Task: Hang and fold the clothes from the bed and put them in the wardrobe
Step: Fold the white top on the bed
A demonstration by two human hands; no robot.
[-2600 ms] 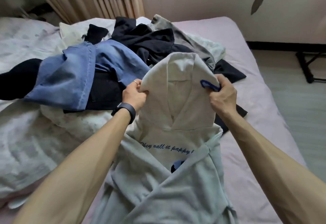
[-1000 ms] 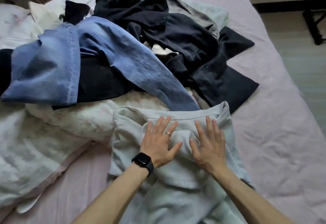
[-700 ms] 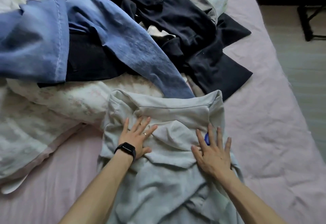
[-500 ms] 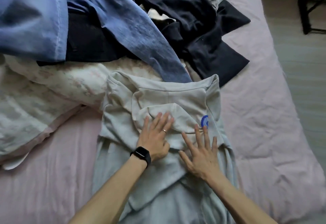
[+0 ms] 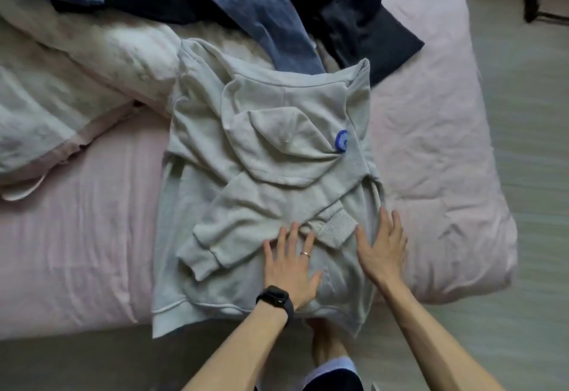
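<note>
Hoodie [image 5: 277, 156], one — pale grey fleece, ribbed cuffs, sleeves crossed over the body, hood folded flat, blue patch; lies on the pink sheet [image 5: 92, 236] at the bed's near edge. Left hand [image 5: 291, 266] and right hand [image 5: 381, 249] — fingers spread straight, palms pressing its lower half. Behind: blue jeans [image 5: 268, 12], dark garments [image 5: 363, 18], crumpled quilt [image 5: 77, 83].

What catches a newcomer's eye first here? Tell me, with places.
A pale grey cotton hoodie lies half folded on the pink bed sheet, hood and sleeves laid over its body. The left hand and right hand press flat on its lower part. Behind it sprawl blue denim jeans and dark navy clothes.
</note>
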